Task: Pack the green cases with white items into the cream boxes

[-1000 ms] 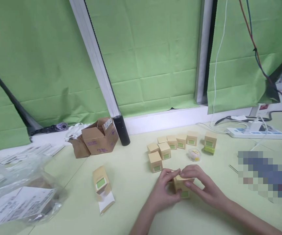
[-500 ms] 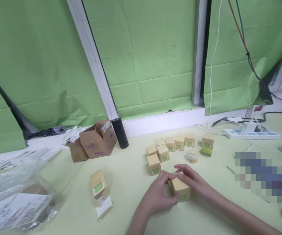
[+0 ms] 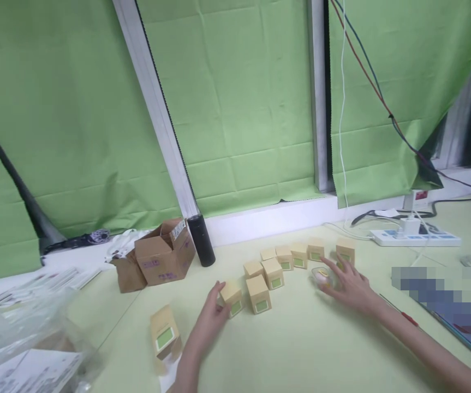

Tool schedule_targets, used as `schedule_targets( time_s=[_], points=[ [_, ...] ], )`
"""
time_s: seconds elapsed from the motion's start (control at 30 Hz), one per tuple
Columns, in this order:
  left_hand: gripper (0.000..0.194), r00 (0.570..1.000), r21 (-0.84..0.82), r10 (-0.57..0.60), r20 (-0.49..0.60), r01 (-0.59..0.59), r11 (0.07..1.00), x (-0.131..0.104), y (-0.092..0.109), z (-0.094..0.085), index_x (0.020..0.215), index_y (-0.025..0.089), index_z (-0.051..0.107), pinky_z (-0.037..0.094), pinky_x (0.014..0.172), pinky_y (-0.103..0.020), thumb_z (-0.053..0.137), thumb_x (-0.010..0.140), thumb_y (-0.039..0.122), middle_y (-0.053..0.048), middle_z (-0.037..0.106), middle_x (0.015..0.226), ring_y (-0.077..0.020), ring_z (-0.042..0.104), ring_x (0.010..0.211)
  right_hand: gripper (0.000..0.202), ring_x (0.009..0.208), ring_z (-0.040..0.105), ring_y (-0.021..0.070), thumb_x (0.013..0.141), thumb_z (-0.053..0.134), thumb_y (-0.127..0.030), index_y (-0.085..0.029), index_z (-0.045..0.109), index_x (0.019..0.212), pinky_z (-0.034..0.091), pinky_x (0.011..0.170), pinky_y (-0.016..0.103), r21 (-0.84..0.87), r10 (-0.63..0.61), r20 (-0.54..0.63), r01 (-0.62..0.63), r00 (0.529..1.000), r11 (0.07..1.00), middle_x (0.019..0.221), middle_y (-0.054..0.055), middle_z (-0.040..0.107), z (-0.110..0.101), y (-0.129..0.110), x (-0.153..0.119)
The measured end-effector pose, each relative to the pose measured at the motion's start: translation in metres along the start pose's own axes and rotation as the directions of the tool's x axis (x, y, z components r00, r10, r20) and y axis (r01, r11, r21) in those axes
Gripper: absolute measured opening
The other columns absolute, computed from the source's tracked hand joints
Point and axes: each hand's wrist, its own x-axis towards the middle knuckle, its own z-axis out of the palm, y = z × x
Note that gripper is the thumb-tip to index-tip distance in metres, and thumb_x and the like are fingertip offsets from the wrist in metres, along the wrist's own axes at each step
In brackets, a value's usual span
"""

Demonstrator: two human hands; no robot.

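Observation:
My left hand [image 3: 210, 316] grips a small kraft-brown box [image 3: 231, 295] with a green label, fingers along its left side; the box is at the left end of a group of similar boxes. Nearest it is another small box [image 3: 258, 293]. My right hand [image 3: 350, 285] is spread, thumb and index finger apart around the right side of a small clear round container [image 3: 320, 276] with something pink and yellow inside. Whether the fingertips touch the container, I cannot tell. Behind that hand stands a box [image 3: 345, 248], partly covered by the fingers.
A longer kraft box [image 3: 164, 327] lies left of my left forearm. Farther back are an open carton [image 3: 164, 259] and a black cylinder [image 3: 201, 240]. A plastic bag [image 3: 26, 349] is at left, a power strip [image 3: 415, 238] with cables at right, near a red-handled tool [image 3: 409, 319].
Both hands were together on one small box in front. My left hand has carried it left beside the other boxes, while my right hand has let go and moved right to the round container.

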Motion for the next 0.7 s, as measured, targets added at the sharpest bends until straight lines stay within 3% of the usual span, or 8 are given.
schedule_targets(
  time_s=[0.07,0.13,0.2,0.3,0.37,0.5,0.6,0.7],
  points=[
    [0.068,0.992,0.072,0.074,-0.101,-0.067,0.995,0.001,0.003,0.012,0.137,0.015,0.022,0.044,0.083,-0.036,0.05,0.076,0.028,-0.022,0.022,0.144,-0.0221,0.059,0.093,0.059,0.125,0.028,0.0458,0.077,0.049,-0.054,-0.034,0.04,0.132,0.035,0.083,0.066,0.018,-0.039,0.066,0.038,0.997,0.999,0.134,0.016,0.04,0.005,-0.003,-0.001],
    [0.075,0.948,0.247,0.214,-0.235,-0.155,0.957,-0.004,0.013,0.022,0.139,0.017,0.018,0.035,0.095,-0.046,0.054,0.074,0.025,-0.019,0.012,0.148,-0.0316,0.044,0.118,0.05,0.121,0.039,0.0373,0.082,0.044,-0.049,-0.032,0.044,0.13,0.04,0.088,0.056,0.059,-0.111,0.129,0.104,0.985,0.993,0.127,0.013,0.047,0.008,-0.011,-0.003],
    [0.065,0.888,0.375,0.393,-0.24,-0.288,0.881,-0.013,0.031,0.031,0.138,0.024,0.023,0.025,0.101,-0.052,0.049,0.078,0.022,-0.012,0.022,0.147,-0.0322,0.031,0.127,0.044,0.116,0.046,0.0282,0.085,0.043,-0.042,-0.03,0.048,0.126,0.042,0.092,0.043,0.107,-0.191,0.178,0.174,0.965,0.979,0.124,0.01,0.049,0.007,-0.022,-0.008],
    [0.051,0.837,0.266,0.546,-0.03,-0.52,0.812,-0.03,0.057,0.051,0.134,0.028,0.032,0.025,0.105,-0.046,0.043,0.084,0.022,-0.008,0.04,0.137,-0.0243,0.032,0.127,0.042,0.108,0.052,0.0224,0.082,0.05,-0.035,-0.028,0.05,0.123,0.046,0.088,0.032,0.233,-0.317,0.265,0.259,0.91,0.937,0.118,0.008,0.051,-0.005,-0.048,-0.024],
    [0.057,0.849,0.091,0.514,0.125,-0.525,0.846,-0.04,0.065,0.067,0.134,0.028,0.03,0.028,0.104,-0.042,0.05,0.081,0.026,-0.008,0.04,0.135,-0.0236,0.033,0.126,0.042,0.098,0.056,0.0206,0.079,0.053,-0.028,-0.027,0.051,0.121,0.047,0.082,0.03,0.418,-0.427,0.352,0.268,0.833,0.868,0.113,0.006,0.052,-0.019,-0.068,-0.037],
    [0.108,0.925,-0.13,0.246,0.291,-0.217,0.968,-0.048,0.062,0.096,0.132,0.019,0.027,0.038,0.094,-0.041,0.083,0.041,0.038,-0.015,0.036,0.132,-0.0323,0.038,0.119,0.037,0.084,0.059,0.0177,0.076,0.057,-0.025,-0.03,0.057,0.112,0.047,0.073,0.027,0.573,-0.503,0.441,0.197,0.743,0.795,0.111,0.002,0.052,-0.041,-0.096,-0.055],
    [0.067,0.944,-0.109,0.164,0.285,-0.138,0.984,-0.047,0.057,0.105,0.107,0.017,0.048,0.041,0.087,-0.041,0.078,0.049,0.033,-0.01,0.05,0.108,-0.0288,0.047,0.104,0.028,0.091,0.057,0.021,0.07,0.066,-0.024,-0.028,0.063,0.097,0.044,0.079,0.03,0.592,-0.473,0.421,0.16,0.774,0.79,0.103,0.001,0.057,-0.039,-0.098,-0.056],
    [0.038,0.951,-0.138,0.25,0.182,-0.227,0.964,-0.045,0.06,0.1,0.102,0.02,0.052,0.04,0.087,-0.037,0.063,0.066,0.024,-0.006,0.05,0.103,-0.0235,0.048,0.1,0.025,0.087,0.058,0.021,0.071,0.067,-0.031,-0.024,0.059,0.094,0.046,0.076,0.032,0.717,-0.341,0.439,-0.095,0.831,0.691,0.099,0.002,0.059,-0.025,-0.096,-0.056]
  ],
)
